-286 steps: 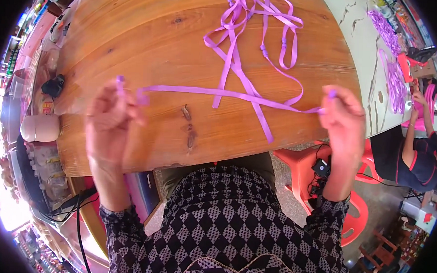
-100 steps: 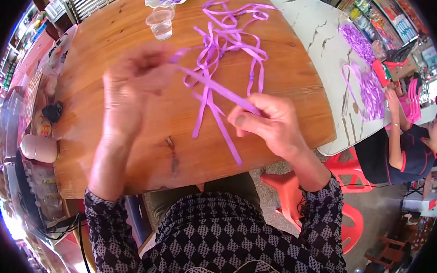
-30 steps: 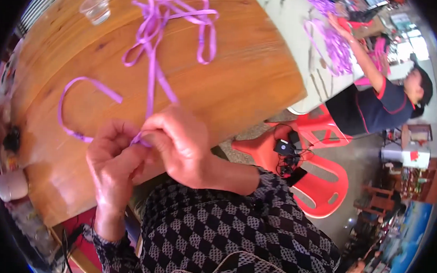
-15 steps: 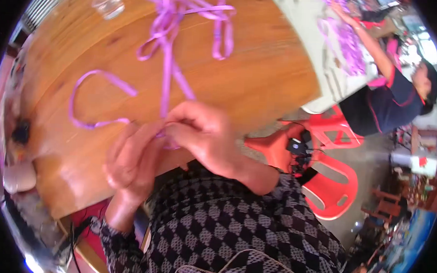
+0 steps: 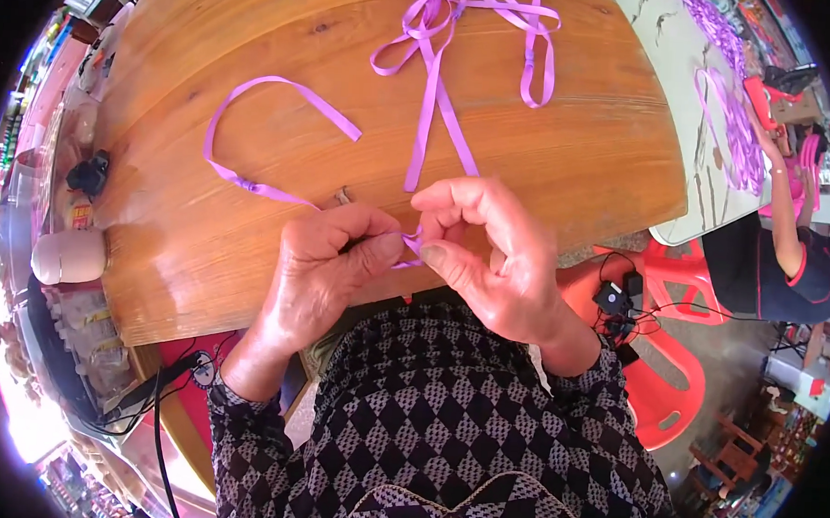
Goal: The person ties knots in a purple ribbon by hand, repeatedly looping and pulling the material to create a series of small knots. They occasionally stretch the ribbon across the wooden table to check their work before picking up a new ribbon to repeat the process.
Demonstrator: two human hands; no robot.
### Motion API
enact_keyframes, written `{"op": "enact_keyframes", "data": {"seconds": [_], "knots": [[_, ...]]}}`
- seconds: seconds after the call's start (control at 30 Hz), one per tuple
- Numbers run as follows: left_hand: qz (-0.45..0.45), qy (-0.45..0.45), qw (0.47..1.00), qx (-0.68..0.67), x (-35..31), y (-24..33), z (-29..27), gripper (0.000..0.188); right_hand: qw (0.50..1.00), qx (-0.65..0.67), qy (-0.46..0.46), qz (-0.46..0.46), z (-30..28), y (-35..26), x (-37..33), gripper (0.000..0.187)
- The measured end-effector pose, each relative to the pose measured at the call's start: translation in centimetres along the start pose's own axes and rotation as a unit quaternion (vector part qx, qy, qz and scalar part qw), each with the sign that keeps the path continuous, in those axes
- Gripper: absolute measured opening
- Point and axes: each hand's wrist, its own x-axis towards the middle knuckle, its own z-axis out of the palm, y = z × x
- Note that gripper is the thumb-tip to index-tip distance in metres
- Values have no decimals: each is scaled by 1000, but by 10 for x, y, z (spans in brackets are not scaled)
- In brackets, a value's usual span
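My left hand [image 5: 327, 269] is closed in a pinch on a narrow purple ribbon [image 5: 284, 82]. From that hand the ribbon runs left over the wooden table in an open curve, with a small purple fitting [image 5: 244, 185] partway along. A short twisted bit of it sticks out between my two hands. Beside that bit, my right hand [image 5: 503, 267] has thumb and forefinger apart; its thumb tip is close to the ribbon, and I cannot tell if they touch. More purple ribbons [image 5: 432, 84] lie in a loose tangle beyond my hands, two ends pointing toward me.
The wooden table [image 5: 201, 277] reaches to my waist. A pale table [image 5: 663, 85] adjoins it at right, bearing a heap of purple ribbons [image 5: 740, 134], with a co-worker's arm [image 5: 781, 196] beside it. Red plastic chairs [image 5: 664, 390] and black cables stand at right. A pinkish rounded object [image 5: 70, 256] sits at left.
My hands, earlier close together on the ribbon, have moved apart a little. The right thumb and forefinger have opened; the left still pinches. The whole view has shifted.
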Motion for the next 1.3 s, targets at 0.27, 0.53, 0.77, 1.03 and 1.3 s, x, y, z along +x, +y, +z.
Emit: {"op": "enact_keyframes", "data": {"seconds": [0.27,0.53,0.77,1.03,1.3], "knots": [[-154,-68,986,14,3,12,-6,13,938,-275,9,-211,-1,14,5,19],[189,43,960,202,-3,-4,10,13,995,-86,-16,-37,1,10,0,7],[145,-12,960,238,0,-12,-2,11,997,-31,69,7,8,11,0,11],[-167,-95,959,-209,3,-18,-9,19,971,-186,67,-131,7,17,5,15],[-167,-28,950,-263,0,-10,-2,18,986,-101,37,-128,2,14,2,15]]}}
